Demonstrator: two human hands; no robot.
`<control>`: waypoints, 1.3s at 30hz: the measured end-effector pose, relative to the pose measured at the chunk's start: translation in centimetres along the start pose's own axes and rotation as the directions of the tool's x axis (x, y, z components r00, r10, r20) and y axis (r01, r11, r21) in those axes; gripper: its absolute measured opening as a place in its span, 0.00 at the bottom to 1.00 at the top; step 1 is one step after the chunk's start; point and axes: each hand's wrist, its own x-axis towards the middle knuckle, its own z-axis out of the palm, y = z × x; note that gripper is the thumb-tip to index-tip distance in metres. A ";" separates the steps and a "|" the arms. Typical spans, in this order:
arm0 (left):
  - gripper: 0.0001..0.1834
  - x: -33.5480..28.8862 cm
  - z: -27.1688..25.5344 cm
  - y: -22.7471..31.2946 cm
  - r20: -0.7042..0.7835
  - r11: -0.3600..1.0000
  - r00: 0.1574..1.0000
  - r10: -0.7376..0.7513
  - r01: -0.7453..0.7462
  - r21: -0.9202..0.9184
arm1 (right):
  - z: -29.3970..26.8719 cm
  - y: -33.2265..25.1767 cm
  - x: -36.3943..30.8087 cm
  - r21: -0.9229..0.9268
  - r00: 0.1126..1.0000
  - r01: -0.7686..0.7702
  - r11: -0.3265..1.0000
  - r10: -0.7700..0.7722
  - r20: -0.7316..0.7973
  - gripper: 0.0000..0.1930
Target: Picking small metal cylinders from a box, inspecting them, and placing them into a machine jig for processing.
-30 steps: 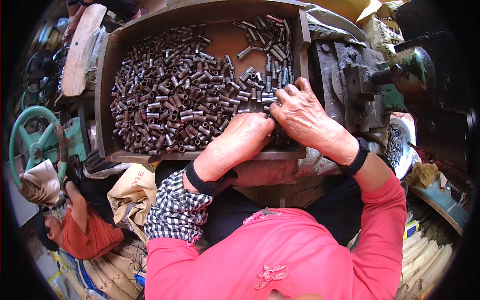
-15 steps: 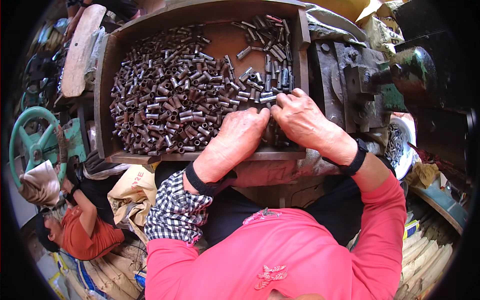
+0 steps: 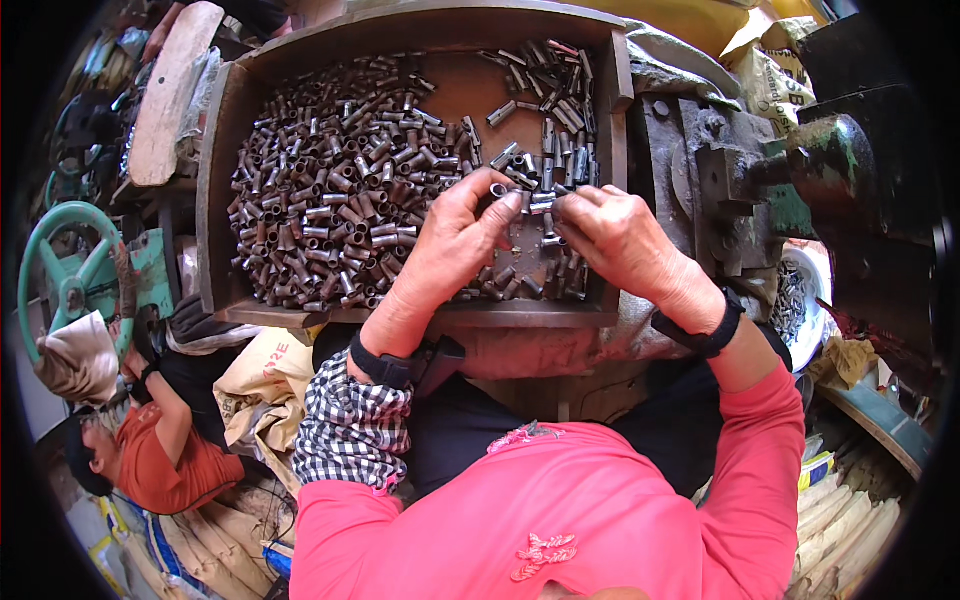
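Observation:
A shallow wooden tray (image 3: 540,314) in front of me holds a heap of short metal tubes (image 3: 320,215), brown to silvery. My left hand (image 3: 445,240) is over the tray's right half, pinching one short metal tube (image 3: 499,190) between thumb and forefinger, its open end showing. Close beside it, my right hand (image 3: 625,240) has its fingers closed near the tray's right side. What those fingertips hold, if anything, is hidden. Longer, slotted-looking silvery pieces (image 3: 565,115) lie in the tray's far right corner, and more lie around the fingertips.
A heavy dark machine (image 3: 740,180) stands right of the tray. Below it is a white basin (image 3: 806,305) of small metal parts. At left are a green handwheel (image 3: 75,290) and another person in an orange top (image 3: 175,455). A tan paper sack (image 3: 265,390) lies near my left sleeve.
My hands have moved apart from touching. The left shifted slightly left and up and now shows a tube in its pinch; the right moved slightly right. The view shifted a little.

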 end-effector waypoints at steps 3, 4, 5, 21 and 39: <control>0.10 -0.3 -0.2 0.4 0.027 0.966 0.994 -0.110 0.113 -0.234 | -0.5 -0.4 0.5 0.299 0.977 -0.161 0.941 0.195 -0.085 0.06; 0.10 -0.4 0.2 0.4 0.050 0.968 0.993 -0.103 0.112 -0.226 | -0.7 -0.6 0.6 0.407 0.943 -0.247 0.880 0.315 -0.109 0.06; 0.10 -0.6 0.7 0.4 0.088 0.969 0.991 -0.098 0.115 -0.217 | -0.8 -0.9 0.6 0.483 0.913 -0.270 0.833 0.381 -0.147 0.05; 0.12 -0.5 3.1 0.1 0.199 0.850 0.968 -0.151 0.230 -0.475 | -1.0 -1.9 -1.1 0.915 0.745 -0.372 0.156 0.638 0.194 0.06; 0.13 -0.4 2.3 -0.1 0.035 0.843 0.987 -0.158 0.153 -0.515 | -1.8 -1.1 -1.1 0.919 0.755 -0.386 0.085 0.602 0.261 0.05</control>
